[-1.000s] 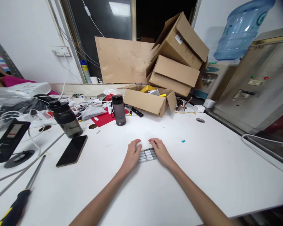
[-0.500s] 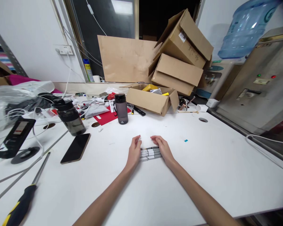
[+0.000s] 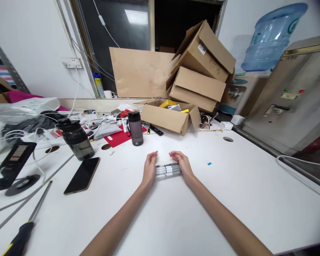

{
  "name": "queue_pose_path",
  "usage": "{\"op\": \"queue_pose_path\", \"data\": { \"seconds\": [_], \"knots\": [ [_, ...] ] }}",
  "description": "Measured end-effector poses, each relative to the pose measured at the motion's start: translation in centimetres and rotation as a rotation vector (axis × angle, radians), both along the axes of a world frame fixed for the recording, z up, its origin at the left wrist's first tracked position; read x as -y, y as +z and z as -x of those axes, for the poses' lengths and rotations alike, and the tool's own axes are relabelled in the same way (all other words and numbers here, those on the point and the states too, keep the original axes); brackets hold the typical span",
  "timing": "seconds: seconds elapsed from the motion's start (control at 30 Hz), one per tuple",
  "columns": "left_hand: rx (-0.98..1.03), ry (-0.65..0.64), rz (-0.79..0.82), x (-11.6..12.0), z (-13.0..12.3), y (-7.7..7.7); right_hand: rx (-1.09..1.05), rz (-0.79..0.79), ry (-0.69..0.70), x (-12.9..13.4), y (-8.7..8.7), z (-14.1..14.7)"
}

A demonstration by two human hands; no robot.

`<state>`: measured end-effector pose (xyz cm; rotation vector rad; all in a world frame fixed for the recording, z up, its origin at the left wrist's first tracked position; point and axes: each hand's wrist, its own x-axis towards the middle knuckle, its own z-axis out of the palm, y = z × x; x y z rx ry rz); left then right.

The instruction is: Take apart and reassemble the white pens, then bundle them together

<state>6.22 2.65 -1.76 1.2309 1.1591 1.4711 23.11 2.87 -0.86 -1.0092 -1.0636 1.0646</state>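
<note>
Several slim grey-and-white pens [image 3: 168, 170] lie side by side in a row, crosswise between my two hands. My left hand [image 3: 149, 168] presses against their left ends, its fingers lightly curved and pointing forward. At the right ends, my right hand [image 3: 185, 167] does the same, with its fingers bent inward above the row. The pens' ends are hidden by the palms. Whether the row rests on the white table [image 3: 181, 220] or is held just above it, I cannot tell.
A dark water bottle [image 3: 136, 129] stands beyond my hands, near an open cardboard box [image 3: 166, 119]. To the left are a phone [image 3: 82, 175], a larger bottle [image 3: 76, 139] and a screwdriver [image 3: 29, 224]. A small blue scrap [image 3: 209, 164] lies right.
The view has shifted slightly, so the background sits lower. My hands and the pens have moved a little farther forward relative to the table. Both hands keep their hold at the pens' ends.
</note>
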Motion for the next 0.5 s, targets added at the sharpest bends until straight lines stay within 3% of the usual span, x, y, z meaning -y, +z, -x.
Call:
{"op": "queue_pose_path", "data": {
  "seconds": [0.27,0.5],
  "knots": [
    [-0.007,0.011,-0.017,-4.9,-0.5,-0.6,-0.041,-0.002,-0.03,-4.9,-0.1,-0.4],
    [-0.034,0.014,-0.042,-8.3,-0.5,-0.8,-0.007,0.013,-0.025,-8.5,-1.3,-0.2]
  ]
}}
